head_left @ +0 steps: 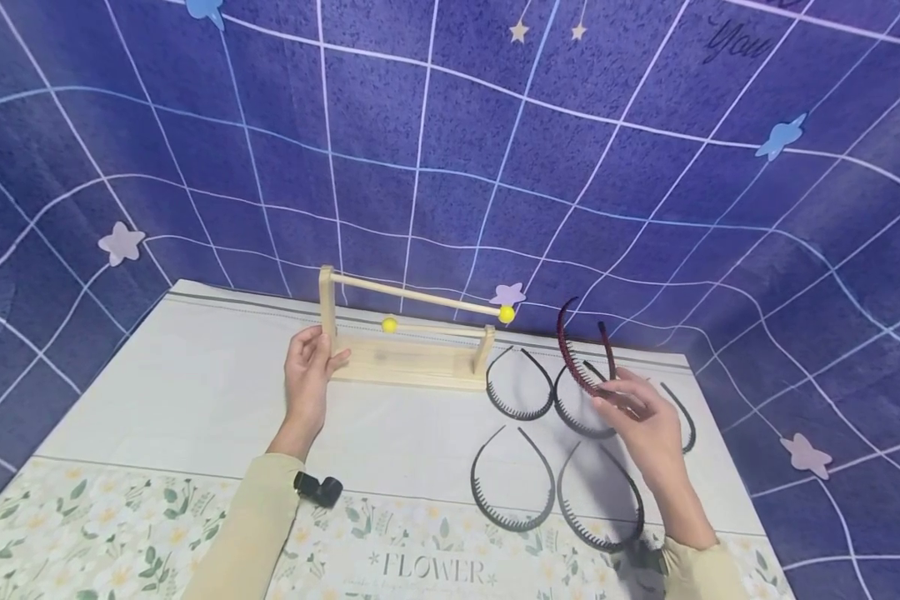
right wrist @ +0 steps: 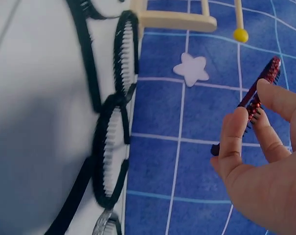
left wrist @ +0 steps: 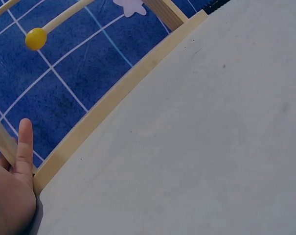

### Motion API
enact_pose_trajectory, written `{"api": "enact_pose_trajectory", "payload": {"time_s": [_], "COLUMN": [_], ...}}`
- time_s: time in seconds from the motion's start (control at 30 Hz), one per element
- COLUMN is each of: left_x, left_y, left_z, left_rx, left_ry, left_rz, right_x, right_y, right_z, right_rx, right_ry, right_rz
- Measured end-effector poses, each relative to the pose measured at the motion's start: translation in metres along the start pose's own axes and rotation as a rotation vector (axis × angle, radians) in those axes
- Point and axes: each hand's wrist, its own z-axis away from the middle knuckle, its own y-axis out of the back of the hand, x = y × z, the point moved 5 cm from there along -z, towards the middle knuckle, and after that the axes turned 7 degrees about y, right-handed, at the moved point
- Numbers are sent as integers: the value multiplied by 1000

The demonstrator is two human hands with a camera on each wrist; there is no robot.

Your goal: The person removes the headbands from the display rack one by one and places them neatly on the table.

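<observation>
My left hand (head_left: 307,379) grips the left post of a pale wooden headband stand (head_left: 412,364), thumb on one side and fingers on the other. Two rods run across this stand, each tipped with a yellow ball (head_left: 506,314). To the right, my right hand (head_left: 648,421) pinches a dark red toothed headband (head_left: 567,354), raised above the table with its ends pointing up. The right wrist view shows that red headband (right wrist: 272,73) between thumb and fingers. Below it lie several black toothed headbands (head_left: 517,526), one partly hidden by the right hand.
A white table cover (head_left: 217,367) with a flower-printed front part lies under everything. Behind and at both sides hangs a blue gridded cloth (head_left: 390,108) with stars. One black headband (head_left: 521,415) lies close by the stand's right end.
</observation>
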Motion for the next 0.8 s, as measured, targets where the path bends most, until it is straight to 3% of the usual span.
{"api": "enact_pose_trajectory", "payload": {"time_s": [0.13,0.43,0.8], "left_x": [0,1,1], "left_y": [0,1,-1], "left_z": [-1,0,1], "left_rx": [1,10,7], "left_ry": [-1,-6,-14], "left_rz": [-15,-20,4], "right_x": [6,26,54], "right_y": [10,35,84], "right_z": [6,24,62], "right_rx": [-43,-125,-118], "right_ry": [65,293,402], "right_rz": [51,225,237]}}
